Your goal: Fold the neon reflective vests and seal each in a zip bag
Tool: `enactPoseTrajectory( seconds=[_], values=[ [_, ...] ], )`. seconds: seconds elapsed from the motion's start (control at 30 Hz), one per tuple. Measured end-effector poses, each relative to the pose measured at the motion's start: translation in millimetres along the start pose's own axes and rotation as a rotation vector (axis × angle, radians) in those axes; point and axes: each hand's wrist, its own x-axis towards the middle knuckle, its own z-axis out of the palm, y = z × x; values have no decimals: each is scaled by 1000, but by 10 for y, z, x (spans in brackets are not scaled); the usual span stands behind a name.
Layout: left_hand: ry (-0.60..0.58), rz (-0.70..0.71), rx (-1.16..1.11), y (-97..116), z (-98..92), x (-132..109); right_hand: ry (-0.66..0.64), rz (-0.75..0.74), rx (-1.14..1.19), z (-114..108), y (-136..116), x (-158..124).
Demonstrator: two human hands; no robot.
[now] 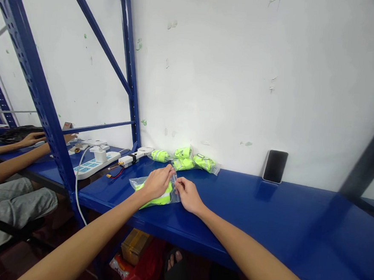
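Note:
A transparent zip bag holding a folded neon-yellow garment with a reflective stripe lies on the blue shelf top, pressed under my left hand. The left fingers pinch the bag's upper edge. My right hand grips the same edge from the other side, its fingertips meeting the plastic close to the left fingers. Several similar neon-yellow bagged bundles lie in a loose group behind my hands, against the wall.
The blue steel shelf has upright frame posts at left. A dark phone leans on the wall at right. At left are a power strip, wired parts and a co-worker's hands. A cardboard box sits below.

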Motion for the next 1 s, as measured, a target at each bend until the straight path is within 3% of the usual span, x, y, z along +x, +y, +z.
enactPoseTrajectory(
  seconds=[0.3,0.6,0.8,1.0],
  values=[
    [4,54,20,58,39,-50,31,-136,-64,-33,-7,0],
    [54,94,12,56,74,-56,68,-93,48,-20,-35,1],
    [-6,147,-97,55,37,-59,91,-119,12,-53,-24,20],
    [21,85,-104,-1,26,-37,57,-60,-25,-52,34,13]
  ],
)
